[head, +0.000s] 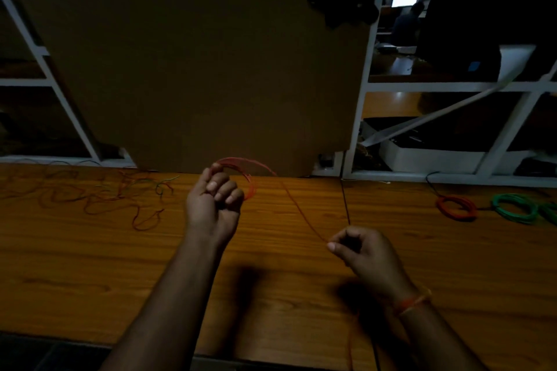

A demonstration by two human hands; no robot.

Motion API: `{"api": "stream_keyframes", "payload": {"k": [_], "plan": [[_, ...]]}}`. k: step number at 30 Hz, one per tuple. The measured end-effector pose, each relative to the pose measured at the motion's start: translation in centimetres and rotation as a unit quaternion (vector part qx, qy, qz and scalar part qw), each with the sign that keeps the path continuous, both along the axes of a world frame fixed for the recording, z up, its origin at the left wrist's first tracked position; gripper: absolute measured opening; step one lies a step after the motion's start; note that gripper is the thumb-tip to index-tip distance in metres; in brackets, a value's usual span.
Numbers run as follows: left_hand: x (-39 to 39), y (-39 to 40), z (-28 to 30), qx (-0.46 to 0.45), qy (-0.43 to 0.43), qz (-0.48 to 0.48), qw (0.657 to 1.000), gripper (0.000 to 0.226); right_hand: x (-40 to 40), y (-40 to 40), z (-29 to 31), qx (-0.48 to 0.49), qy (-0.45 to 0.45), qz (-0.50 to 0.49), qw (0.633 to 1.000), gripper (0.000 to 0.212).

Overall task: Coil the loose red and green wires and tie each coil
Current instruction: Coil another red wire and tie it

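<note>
Red wire (297,208) is running diagonally above the wooden table (120,265), from a small upright coil (241,172) down-right toward the person. Left hand (212,199) is gripping the coil, fingers curled closed around it. Right hand (360,250) is pinching the wire's straight tail between thumb and fingertips. Finished red coil (456,207) and green coil (514,207) are lying far right; loose wires (90,196) are lying tangled far left.

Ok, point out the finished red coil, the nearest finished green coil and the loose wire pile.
finished red coil (456,208), head view, front of its ring.
finished green coil (514,207), head view, its ring.
loose wire pile (90,196), head view, middle of the tangle.
</note>
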State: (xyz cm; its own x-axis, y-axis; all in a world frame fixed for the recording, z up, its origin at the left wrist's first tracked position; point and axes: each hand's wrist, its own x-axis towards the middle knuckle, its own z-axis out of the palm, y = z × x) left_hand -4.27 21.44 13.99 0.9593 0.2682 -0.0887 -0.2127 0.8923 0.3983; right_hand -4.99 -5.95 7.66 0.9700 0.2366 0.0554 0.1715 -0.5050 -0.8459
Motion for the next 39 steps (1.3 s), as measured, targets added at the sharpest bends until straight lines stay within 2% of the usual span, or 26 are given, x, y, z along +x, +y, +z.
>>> {"api": "stream_keyframes", "payload": {"k": [3, 6, 8, 10, 13, 15, 18, 22, 25, 28, 35, 39], "plan": [[0.1, -1.4, -0.7, 0.059, 0.003, -0.011, 0.998, 0.028, -0.5, 0.3, 2.2, -0.109, -0.1, 0.08, 0.986, 0.009], [0.0, -2.3, -0.4, 0.077, 0.019, -0.015, 0.997, 0.03, -0.2, 0.5, 3.2, -0.122, -0.156, 0.048, 0.979, 0.015], [-0.1, -2.5, -0.2, 0.079, 0.042, -0.011, 0.996, 0.031, 0.2, 0.4, 3.1, -0.134, -0.137, 0.015, 0.981, 0.021], [-0.3, -2.5, -0.4, 0.095, 0.059, -0.011, 0.994, 0.031, 0.6, 0.5, 2.7, -0.19, -0.096, 0.009, 0.977, 0.022], [-0.6, -3.1, -0.8, 0.171, 0.075, 0.007, 0.982, 0.029, 0.0, 1.0, 2.9, -0.246, -0.046, 0.059, 0.966, 0.021], [-1.2, -4.0, -1.2, 0.27, 0.073, 0.017, 0.96, 0.031, -0.4, 1.4, 3.7, -0.225, -0.033, 0.12, 0.966, 0.023], [-1.9, -4.9, -1.9, 0.43, 0.032, -0.003, 0.902, 0.035, -1.0, 1.9, 5.4, -0.183, -0.037, 0.203, 0.961, 0.026], [-2.1, -5.1, -3.0, 0.55, -0.031, -0.073, 0.831, 0.033, -0.8, 2.4, 7.4, -0.071, -0.11, 0.191, 0.973, 0.025], [-2.4, -5.5, -3.2, 0.564, -0.049, -0.104, 0.818, 0.029, -0.1, 2.5, 8.8, -0.032, -0.152, 0.162, 0.974, 0.019], [-2.3, -5.7, -3.2, 0.549, -0.062, -0.119, 0.825, 0.028, 0.6, 2.7, 9.7, 0.036, -0.116, 0.164, 0.979, 0.008], [-2.4, -6.0, -2.5, 0.459, -0.072, -0.168, 0.87, 0.046, 1.8, 4.0, 8.7, 0.186, -0.116, 0.089, 0.972, 0.007], [-2.5, -5.8, -2.1, 0.399, -0.077, -0.198, 0.892, 0.05, 1.8, 4.3, 7.5, 0.227, -0.082, 0.063, 0.968, 0.009]]}}
